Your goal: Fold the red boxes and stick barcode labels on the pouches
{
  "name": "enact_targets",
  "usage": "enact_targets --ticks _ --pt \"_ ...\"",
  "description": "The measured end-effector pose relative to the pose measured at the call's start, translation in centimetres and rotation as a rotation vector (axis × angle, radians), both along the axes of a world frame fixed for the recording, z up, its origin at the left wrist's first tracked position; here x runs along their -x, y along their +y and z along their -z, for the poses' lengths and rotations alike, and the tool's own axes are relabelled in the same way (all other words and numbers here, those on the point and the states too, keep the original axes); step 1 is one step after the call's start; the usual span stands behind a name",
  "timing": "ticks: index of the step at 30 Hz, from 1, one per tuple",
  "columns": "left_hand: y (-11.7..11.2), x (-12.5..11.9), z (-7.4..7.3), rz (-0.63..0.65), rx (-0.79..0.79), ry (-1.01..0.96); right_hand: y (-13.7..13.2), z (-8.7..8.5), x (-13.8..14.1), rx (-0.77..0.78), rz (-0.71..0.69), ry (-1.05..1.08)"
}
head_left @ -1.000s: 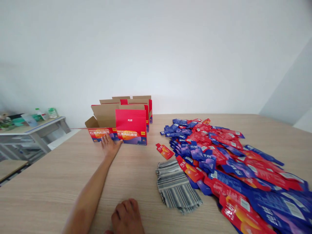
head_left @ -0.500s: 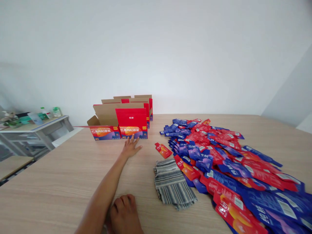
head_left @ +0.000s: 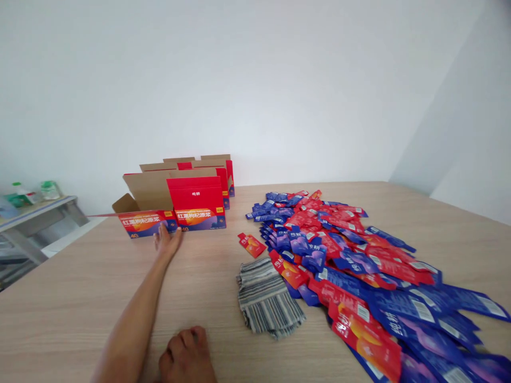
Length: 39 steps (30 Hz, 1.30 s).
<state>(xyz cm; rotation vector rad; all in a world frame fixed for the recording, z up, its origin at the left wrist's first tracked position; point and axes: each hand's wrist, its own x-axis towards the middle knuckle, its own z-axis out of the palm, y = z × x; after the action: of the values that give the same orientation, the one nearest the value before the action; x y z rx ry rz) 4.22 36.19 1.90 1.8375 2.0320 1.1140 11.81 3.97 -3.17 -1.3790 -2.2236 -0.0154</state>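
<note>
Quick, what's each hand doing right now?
Left hand: open, fingertips against the open red box, holding nothing.
Right hand: curled shut on the table, nothing visible in it.

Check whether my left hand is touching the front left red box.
Touching. The head view shows the left hand with its fingertips overlapping the lower front face of the front left red box, with no gap.

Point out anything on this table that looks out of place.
One red sachet lies alone on the table, apart from the sprawling heap of sachets. The striped cloth is rumpled, and a few sachets overlap its corner.
</note>
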Motion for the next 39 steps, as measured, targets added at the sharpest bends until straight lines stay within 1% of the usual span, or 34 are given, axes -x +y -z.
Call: enact_targets --ticks 3,6,9,12,14,15,16,17,20,22,23,24,25,27,29,31,33,37,39 --pt "-0.6 0.0 0.0 0.026 -0.029 -0.032 0.1 -0.4 -0.4 0.004 -0.001 -0.017" --pt "-2.8 -0.8 0.4 0.057 -0.065 -0.065 -0.7 -1.4 -0.9 0.016 -0.006 -0.012" --pt "-6.2 -2.0 1.3 0.159 -0.074 -0.106 -1.7 -2.5 -1.5 0.053 -0.024 0.078" --pt "-10.4 -3.4 2.2 0.308 -0.034 -0.157 -1.4 -4.0 -2.8 0.158 -0.065 0.178" --pt "-13.5 -4.3 2.7 0.38 -0.007 -0.186 -0.4 -5.3 -4.9 0.229 -0.154 0.228" --pt "-15.1 -4.7 2.8 0.402 0.004 -0.198 0.2 -6.1 -6.4 0.247 -0.189 0.276" --pt "-16.7 -5.2 2.8 0.416 0.012 -0.209 0.8 -6.9 -8.3 0.223 -0.153 0.332" --pt "-18.3 -5.7 2.8 0.428 0.017 -0.217 1.2 -7.8 -10.6 0.16 -0.057 0.375" --pt "-22.7 -7.0 2.7 0.435 0.022 -0.252 1.4 -9.9 -18.9 -0.116 0.394 0.425" --pt "-25.2 -7.8 2.6 0.449 0.028 -0.287 0.6 -10.3 -24.2 -0.23 0.654 0.394" --pt "-26.3 -8.2 2.5 0.464 0.029 -0.308 0.1 -10.1 -26.3 -0.243 0.806 0.372" --pt "-27.1 -8.5 2.4 0.485 0.031 -0.333 -0.4 -9.7 -28.1 -0.211 0.939 0.344" --pt "-27.8 -8.8 2.3 0.508 0.033 -0.36 -0.8 -9.2 -29.3 -0.143 1.03 0.308" --pt "-28.6 -9.1 2.2 0.554 0.041 -0.425 -1.3 -7.8 -30.6 0.037 1.09 0.203" --pt "-28.8 -9.2 2.0 0.592 0.047 -0.503 -1.2 -6.7 -30.7 0.128 1.09 0.086" --pt "-28.7 -9.1 1.8 0.606 0.044 -0.589 -1.0 -6.1 -30.4 0.133 1.095 0.03" --pt "-28.4 -8.9 1.6 0.59 0.03 -0.674 -0.9 -6.0 -30.4 0.118 1.104 0.017" --pt "-28.0 -8.9 1.4 0.537 -0.002 -0.799 -1.1 -6.7 -30.6 0.11 1.098 -0.026" --pt "-27.9 -9.2 1.3 0.536 -0.007 -0.831 -1.3 -7.2 -30.6 0.093 1.106 -0.015"
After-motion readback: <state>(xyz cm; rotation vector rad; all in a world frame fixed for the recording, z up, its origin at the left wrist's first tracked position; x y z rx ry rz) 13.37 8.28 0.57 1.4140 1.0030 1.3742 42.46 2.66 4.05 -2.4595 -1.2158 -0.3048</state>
